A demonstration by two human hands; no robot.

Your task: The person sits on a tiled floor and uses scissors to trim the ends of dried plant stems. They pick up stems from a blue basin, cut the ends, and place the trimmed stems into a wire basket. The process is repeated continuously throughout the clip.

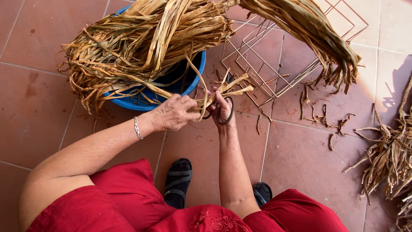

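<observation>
Left hand (174,114) is closed around a small bunch of dried leaf strips (223,90), just beside the rim of the blue basin (141,102). Right hand (221,109) has its fingers through the loops of dark scissors (224,114). The strips appear light, stiff and brittle; best gripped near the cut ends, on the tiled floor (300,154)

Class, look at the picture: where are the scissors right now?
In the head view the scissors sit mid-frame in the right hand, beside the left hand gripping dried leaf strips, below the blue tub.
</observation>
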